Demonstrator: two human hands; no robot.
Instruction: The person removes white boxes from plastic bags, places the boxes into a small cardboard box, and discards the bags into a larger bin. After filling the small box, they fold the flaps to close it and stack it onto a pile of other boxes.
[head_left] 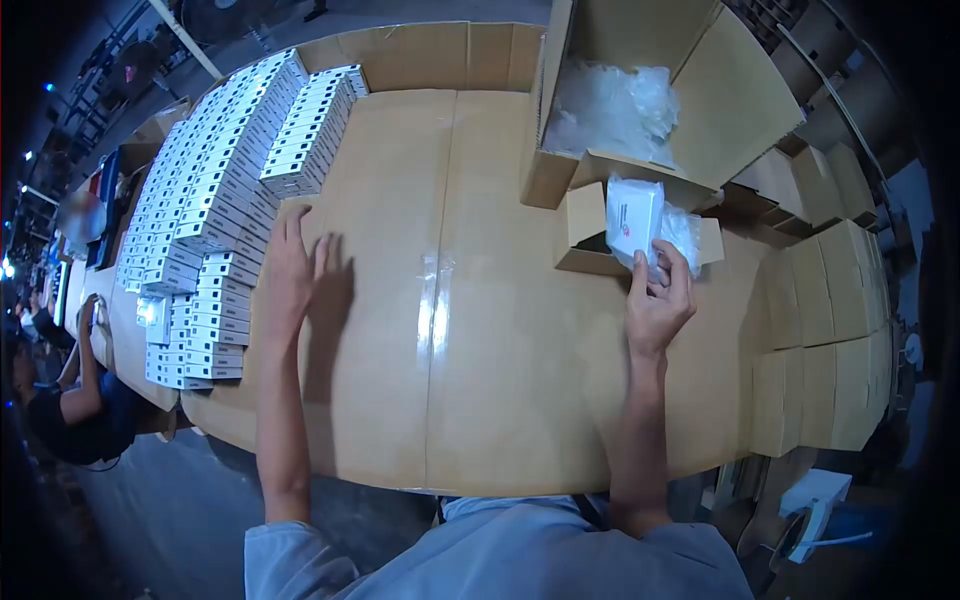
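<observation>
My left hand [290,265] is stretched out with its fingers apart, holding nothing. Its fingertips are right beside the stacked small white boxes [225,185] on the left of the table. Between thumb and fingers, my right hand [662,300] grips the lower edge of a flat white box [634,215] with small print on its face. That box is tilted upright over a small open cardboard carton [585,215]. Clear plastic wrapping [681,236] shows just to its right, partly behind my fingers.
A large open carton [740,90] holding a heap of clear plastic bags [612,108] stands at the back right. Brown cartons [820,330] are stacked along the right edge. Cardboard [450,350] covers the table. Another person [85,400] is at the far left.
</observation>
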